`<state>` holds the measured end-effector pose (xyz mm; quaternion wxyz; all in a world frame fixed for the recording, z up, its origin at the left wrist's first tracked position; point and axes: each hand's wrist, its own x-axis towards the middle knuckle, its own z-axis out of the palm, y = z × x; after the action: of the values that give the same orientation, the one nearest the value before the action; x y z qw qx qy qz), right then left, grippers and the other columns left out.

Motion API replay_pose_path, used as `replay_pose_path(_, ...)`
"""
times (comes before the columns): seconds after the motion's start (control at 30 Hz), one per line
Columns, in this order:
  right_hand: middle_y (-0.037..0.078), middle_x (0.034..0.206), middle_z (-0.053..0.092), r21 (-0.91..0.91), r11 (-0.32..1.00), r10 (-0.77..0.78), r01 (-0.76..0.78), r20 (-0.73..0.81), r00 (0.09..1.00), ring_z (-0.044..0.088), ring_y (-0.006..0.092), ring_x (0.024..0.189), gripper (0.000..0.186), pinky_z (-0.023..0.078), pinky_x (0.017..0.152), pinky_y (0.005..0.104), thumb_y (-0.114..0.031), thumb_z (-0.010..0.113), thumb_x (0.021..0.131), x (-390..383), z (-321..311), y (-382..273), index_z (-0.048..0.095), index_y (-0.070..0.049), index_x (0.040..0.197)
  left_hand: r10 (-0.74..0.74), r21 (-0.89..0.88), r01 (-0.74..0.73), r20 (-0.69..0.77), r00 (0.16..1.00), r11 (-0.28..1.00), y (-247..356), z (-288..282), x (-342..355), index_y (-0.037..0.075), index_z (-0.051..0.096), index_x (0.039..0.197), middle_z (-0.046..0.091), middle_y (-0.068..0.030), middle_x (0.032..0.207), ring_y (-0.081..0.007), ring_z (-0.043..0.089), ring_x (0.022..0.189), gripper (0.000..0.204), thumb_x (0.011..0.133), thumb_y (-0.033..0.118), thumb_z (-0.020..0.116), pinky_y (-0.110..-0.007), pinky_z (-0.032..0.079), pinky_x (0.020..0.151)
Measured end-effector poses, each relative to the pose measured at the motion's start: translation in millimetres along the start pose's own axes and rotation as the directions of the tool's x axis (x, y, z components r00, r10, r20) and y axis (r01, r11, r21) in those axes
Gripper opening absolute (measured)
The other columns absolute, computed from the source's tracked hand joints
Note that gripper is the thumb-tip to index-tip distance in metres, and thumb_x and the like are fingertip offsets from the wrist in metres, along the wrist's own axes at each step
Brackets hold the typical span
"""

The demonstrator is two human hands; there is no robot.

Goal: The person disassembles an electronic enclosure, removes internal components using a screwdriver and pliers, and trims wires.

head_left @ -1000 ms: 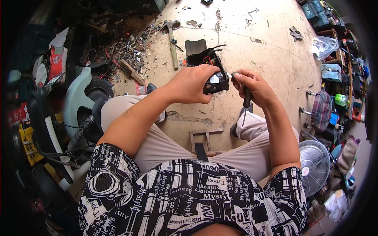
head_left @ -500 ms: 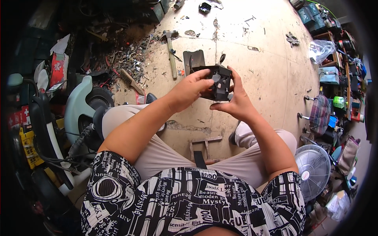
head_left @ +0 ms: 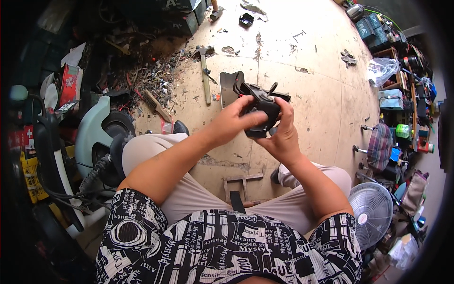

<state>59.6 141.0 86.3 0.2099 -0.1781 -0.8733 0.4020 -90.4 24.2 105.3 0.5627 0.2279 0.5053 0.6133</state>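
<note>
Both my hands hold a black boxy plastic part above the floor between my knees. It has a dark strap-like loop standing up on its far side and what look like thin red and black wires at its left. My left hand grips its left side, with the thumb, slightly blurred, laid across the near face. Along the right side, my right hand keeps its fingers closed on the far edge and its thumb underneath. The part's underside is hidden. Just beyond lies a flat grey metal plate.
A hammer and a wooden-handled brush lie left of the plate, near a heap of scraps. Between my legs stands a small wooden frame. A grille fan and a checked-top stool are at right.
The black part has turned and tilted in my hands and come slightly nearer. My left thumb has shifted across its face, and my right fingers have closed more around it.
</note>
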Motion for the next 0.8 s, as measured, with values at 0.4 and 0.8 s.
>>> replay_pose_path(0.4,-0.002,0.062,0.05,0.512,0.594,0.429,-0.62,0.45,0.783,0.043,0.0057,0.047,0.031,0.036,0.044,0.0203,-0.029,0.05,0.1,22,-34,10,0.056,-0.006,0.08,0.419,0.856,-0.287,0.092,0.903,0.43,-23,2,-1,0.003,0.05,0.115,0.055,-0.0169,0.102,-0.0387,0.057,0.095,0.054,0.068,0.013,0.075,-0.044,0.048,0.078)
replay_pose_path(0.8,-0.003,0.06,0.049,0.452,0.362,0.543,-0.815,0.608,0.579,0.045,0.0074,0.05,0.024,0.038,0.045,0.0228,-0.027,0.058,0.095,19,-51,15,0.057,-0.009,0.078,0.249,0.933,-0.22,0.149,0.957,0.286,-19,4,-1,0.004,0.051,0.106,0.055,-0.0151,0.096,-0.036,0.061,0.084,0.049,0.065,0.016,0.075,-0.044,0.051,0.07)
